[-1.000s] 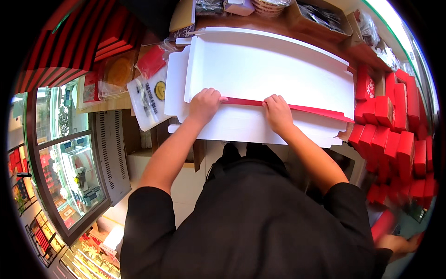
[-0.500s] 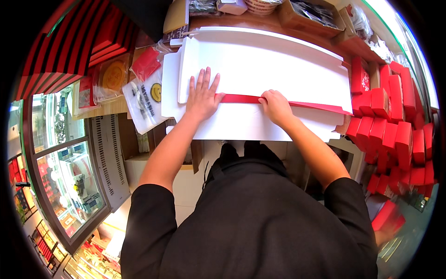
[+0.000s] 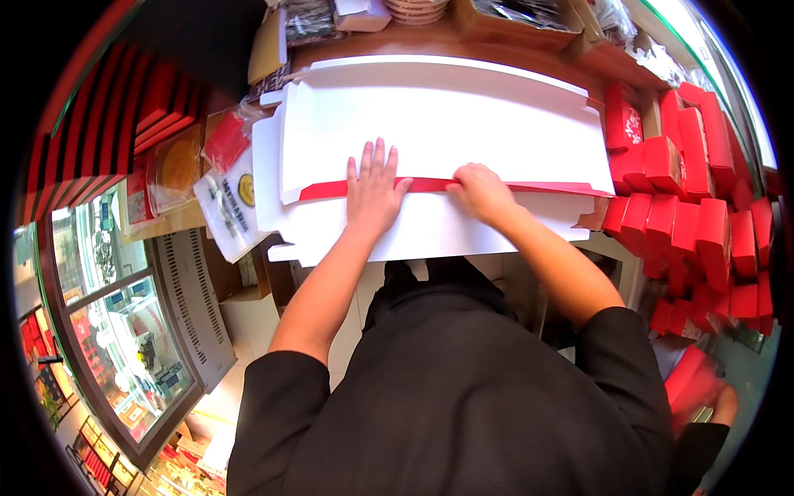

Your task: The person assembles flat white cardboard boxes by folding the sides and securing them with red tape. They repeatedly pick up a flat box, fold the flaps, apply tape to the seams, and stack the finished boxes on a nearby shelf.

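Left hand [image 3: 377,194]: fingers spread flat across the long red folded strip [image 3: 324,190] of the large white cardboard blank [image 3: 447,116]. Right hand [image 3: 482,195]: fingers curled on same strip, can't tell if pinching. Blank lies mid-scene on brown wooden table [image 3: 430,43]; red cardboard boxes [image 3: 674,227] piled right.

Worn on the head, the left fisheye looks steeply down from close above, facing the brown wooden tabletop [image 3: 418,43] from its near edge.

Brown table [image 3: 430,43], white cardboard [image 3: 447,116], carton [image 3: 525,31]
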A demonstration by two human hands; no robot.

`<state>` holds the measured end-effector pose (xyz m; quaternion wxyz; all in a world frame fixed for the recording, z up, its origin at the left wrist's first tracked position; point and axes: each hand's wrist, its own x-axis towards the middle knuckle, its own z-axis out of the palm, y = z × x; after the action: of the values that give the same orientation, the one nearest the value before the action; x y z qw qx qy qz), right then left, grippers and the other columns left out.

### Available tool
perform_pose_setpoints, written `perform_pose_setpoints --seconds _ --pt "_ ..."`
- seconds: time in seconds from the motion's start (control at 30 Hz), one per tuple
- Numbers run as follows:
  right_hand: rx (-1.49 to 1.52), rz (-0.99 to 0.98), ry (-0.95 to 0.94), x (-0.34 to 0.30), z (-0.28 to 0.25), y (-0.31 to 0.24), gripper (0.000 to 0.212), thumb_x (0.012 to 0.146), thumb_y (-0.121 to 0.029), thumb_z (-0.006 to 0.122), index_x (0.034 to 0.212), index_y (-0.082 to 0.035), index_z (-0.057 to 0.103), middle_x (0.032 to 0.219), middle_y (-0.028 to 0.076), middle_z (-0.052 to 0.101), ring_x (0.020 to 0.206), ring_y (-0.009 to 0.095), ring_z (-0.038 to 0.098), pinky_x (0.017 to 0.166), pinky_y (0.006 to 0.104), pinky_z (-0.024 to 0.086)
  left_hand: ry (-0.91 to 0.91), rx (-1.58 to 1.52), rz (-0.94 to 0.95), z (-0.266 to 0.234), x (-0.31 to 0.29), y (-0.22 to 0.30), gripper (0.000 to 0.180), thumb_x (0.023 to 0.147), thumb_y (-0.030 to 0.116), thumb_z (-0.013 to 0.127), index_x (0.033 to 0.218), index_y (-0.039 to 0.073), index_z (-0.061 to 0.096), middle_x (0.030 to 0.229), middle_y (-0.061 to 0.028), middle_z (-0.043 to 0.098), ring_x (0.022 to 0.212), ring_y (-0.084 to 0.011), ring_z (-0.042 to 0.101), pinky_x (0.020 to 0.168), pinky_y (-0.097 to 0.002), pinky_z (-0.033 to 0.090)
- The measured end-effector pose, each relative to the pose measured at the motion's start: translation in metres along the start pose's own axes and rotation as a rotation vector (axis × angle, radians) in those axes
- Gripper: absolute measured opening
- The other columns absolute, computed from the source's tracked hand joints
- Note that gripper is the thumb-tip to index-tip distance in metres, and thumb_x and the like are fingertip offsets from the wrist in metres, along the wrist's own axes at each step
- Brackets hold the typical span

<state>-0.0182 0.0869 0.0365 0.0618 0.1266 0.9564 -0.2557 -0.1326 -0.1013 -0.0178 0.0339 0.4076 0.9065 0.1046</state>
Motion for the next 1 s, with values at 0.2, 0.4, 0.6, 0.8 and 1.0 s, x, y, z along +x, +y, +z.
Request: perform_pose_setpoints --seconds 0.2,0.4,0.6,0.8,1.0 --pt "0.078 0.08 0.053 -0.024 -0.005 0.035 0.012 0.084 -0.014 0.066 0.089 -0.003 0.063 0.09 0.014 0.064 0.093 0.032 0.06 0.084 0.0419 0.048 -0.103 0.099 -0.027 -0.004 -0.001 0.007 0.066 0.099 0.051 0.037 0.151 0.012 0.03 0.16 -0.0113 0.015 0.149 -0.0258 0.01 0.118 -0.053 0.006" --pt "0.089 -0.027 0.131 -0.023 0.003 0.039 0.011 0.082 -0.012 0.065 0.084 -0.002 0.06 0.085 0.014 0.062 0.09 0.032 0.059 0.079 0.0429 0.049 0.249 -0.309 0.393 0.014 0.009 0.071 0.029 0.082 0.022 0.066 0.107 0.01 0.057 0.117 -0.0118 0.053 0.113 -0.0298 0.05 0.094 -0.0454 0.04" --pt "0.036 -0.072 0.217 -0.064 -0.015 0.093 0.009 0.08 -0.011 0.065 0.081 -0.004 0.061 0.085 0.011 0.06 0.087 0.03 0.059 0.077 0.04 0.051 0.184 -0.302 0.336 0.019 0.013 0.091 0.019 0.079 0.015 0.07 0.092 0.012 0.057 0.087 -0.0034 0.058 0.083 -0.024 0.054 0.071 -0.0367 0.038" --pt "0.016 0.032 0.25 -0.089 -0.025 0.122 0.008 0.081 -0.01 0.065 0.084 -0.003 0.064 0.083 0.011 0.06 0.088 0.03 0.059 0.077 0.0402 0.05 0.146 -0.322 0.259 0.013 0.013 0.103 0.015 0.081 0.017 0.069 0.088 0.011 0.058 0.085 -0.0052 0.056 0.083 -0.0249 0.053 0.075 -0.0376 0.036" --pt "0.084 0.072 0.167 -0.084 -0.037 0.127 0.011 0.081 -0.012 0.067 0.084 -0.002 0.063 0.084 0.012 0.061 0.088 0.032 0.059 0.08 0.0405 0.049 0.208 -0.21 0.132 0.019 0.02 0.13 0.021 0.085 0.031 0.068 0.092 0.013 0.06 0.089 -0.0035 0.056 0.087 -0.0239 0.052 0.079 -0.039 0.035"
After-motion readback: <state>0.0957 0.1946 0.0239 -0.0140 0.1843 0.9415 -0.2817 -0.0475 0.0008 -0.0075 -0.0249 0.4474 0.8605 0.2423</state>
